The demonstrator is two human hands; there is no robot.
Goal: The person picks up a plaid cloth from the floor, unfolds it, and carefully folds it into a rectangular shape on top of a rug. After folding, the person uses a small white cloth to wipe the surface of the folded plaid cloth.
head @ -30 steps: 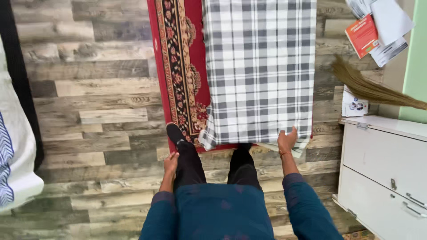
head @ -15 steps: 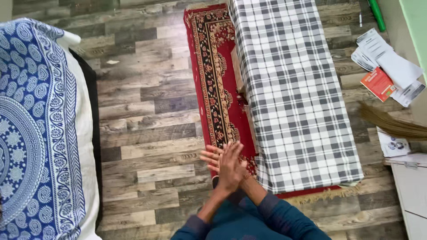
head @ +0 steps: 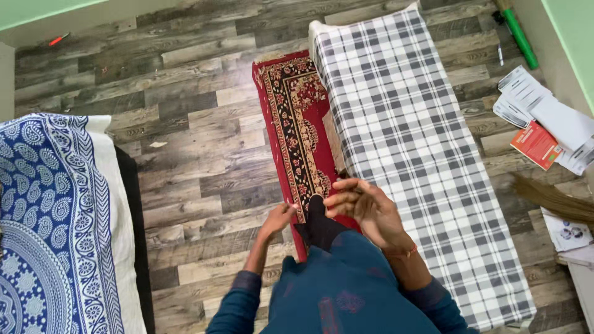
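2 empty hands: left hand [head: 276, 219] reaches loosely open toward the red rug [head: 291, 124]; right hand [head: 365, 207], fingers curled, hovers by the checked mattress [head: 414, 142].

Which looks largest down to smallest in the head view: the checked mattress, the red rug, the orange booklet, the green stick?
1. Checked mattress.
2. Red rug, though the mattress hides part of it.
3 and 4. Orange booklet and green stick look alike; the stick is cut off, so unranked.
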